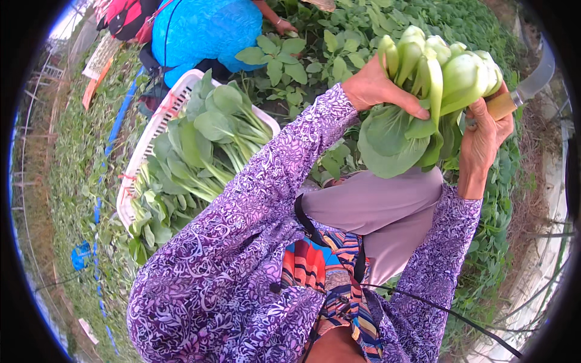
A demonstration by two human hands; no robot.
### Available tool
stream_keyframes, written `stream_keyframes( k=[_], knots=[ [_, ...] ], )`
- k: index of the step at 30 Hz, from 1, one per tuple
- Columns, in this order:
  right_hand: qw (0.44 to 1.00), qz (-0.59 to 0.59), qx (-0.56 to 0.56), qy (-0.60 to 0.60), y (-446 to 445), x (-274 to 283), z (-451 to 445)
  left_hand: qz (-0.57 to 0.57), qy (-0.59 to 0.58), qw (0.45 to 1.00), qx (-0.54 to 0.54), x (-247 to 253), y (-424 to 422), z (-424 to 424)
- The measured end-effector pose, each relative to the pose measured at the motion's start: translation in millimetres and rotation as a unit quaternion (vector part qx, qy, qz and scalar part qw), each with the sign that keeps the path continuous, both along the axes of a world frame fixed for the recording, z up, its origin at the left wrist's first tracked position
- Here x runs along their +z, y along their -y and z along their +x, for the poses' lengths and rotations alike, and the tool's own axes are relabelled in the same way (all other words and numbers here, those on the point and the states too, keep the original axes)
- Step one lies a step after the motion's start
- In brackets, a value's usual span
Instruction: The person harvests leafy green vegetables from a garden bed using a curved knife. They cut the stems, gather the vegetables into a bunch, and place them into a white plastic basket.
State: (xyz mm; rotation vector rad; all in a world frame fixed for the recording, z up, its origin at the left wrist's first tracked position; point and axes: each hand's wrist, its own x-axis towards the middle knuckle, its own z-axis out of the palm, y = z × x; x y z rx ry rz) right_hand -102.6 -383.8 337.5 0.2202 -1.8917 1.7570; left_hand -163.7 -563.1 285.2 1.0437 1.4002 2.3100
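A bunch of bok choy [463,75] is held up before me, pale stem bases upward and broad green leaves hanging down. My left hand [379,90] grips its left side, the thumb pressed across the stems. On the other side, my right hand [483,140] supports the bunch and also clasps a knife by its wooden handle [501,105]. The knife's curved metal blade [540,75] points up and away to the right. Left of my arm stands a white plastic basket [136,168], filled with more bok choy [218,129] lying in layers.
Beyond the basket, another person in bright blue clothing [204,34] bends down, their hand [285,27] among leafy plants [290,61]. A blue hose-like line [121,115] runs along the left. One dark cord [454,313] crosses at lower right. Pale sheeting [551,213] borders the right.
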Motion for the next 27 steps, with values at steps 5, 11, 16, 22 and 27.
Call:
stream_keyframes(
  k=[5, 11, 16, 22, 27],
  knots=[
    [0.991, -0.034, 0.13, 0.027, 37, -10, 1, -0.013, 0.129, 0.989, 0.064, 1, 47, 66],
    [0.983, 0.021, 0.166, 0.072, 112, 6, 16, 0.086, 0.131, 0.958, 0.241, 5, 90, 113],
    [0.977, 0.068, 0.184, 0.085, 136, 10, 13, 0.11, 0.198, 0.94, 0.256, 27, 143, 137],
    [0.988, 0.034, 0.121, 0.093, 63, 10, 5, 0.196, 0.221, 0.918, 0.265, 15, 263, 139],
    [0.99, 0.0, -0.02, 0.142, 5, -18, 10, 0.189, 0.283, 0.878, 0.337, -47, 407, 103]
  ],
)
